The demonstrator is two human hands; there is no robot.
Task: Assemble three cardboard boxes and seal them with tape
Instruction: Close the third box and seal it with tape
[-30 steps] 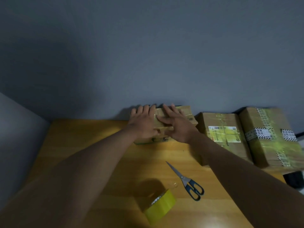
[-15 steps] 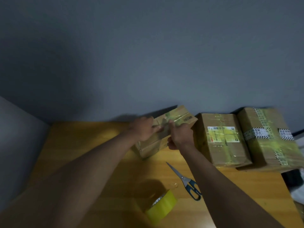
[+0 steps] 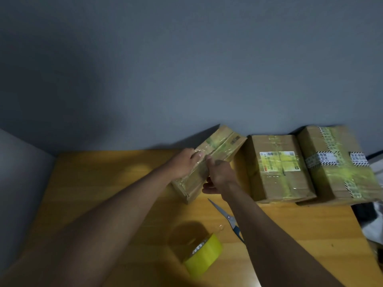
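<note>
Wooden counter (image 3: 103, 193), honey-yellow with faint grain running side to side, reaching back to a plain blue-grey wall (image 3: 186, 69) that fills the upper half of the view and darkens toward the left. On the left, a paler grey vertical surface (image 3: 18, 193) meeting the counter's left edge and joining the wall in a corner. Past the counter's right edge, a dark object (image 3: 360, 214) with something white and crumpled (image 3: 375, 230) just beside it, both cut off by the frame and too dim to identify.
</note>
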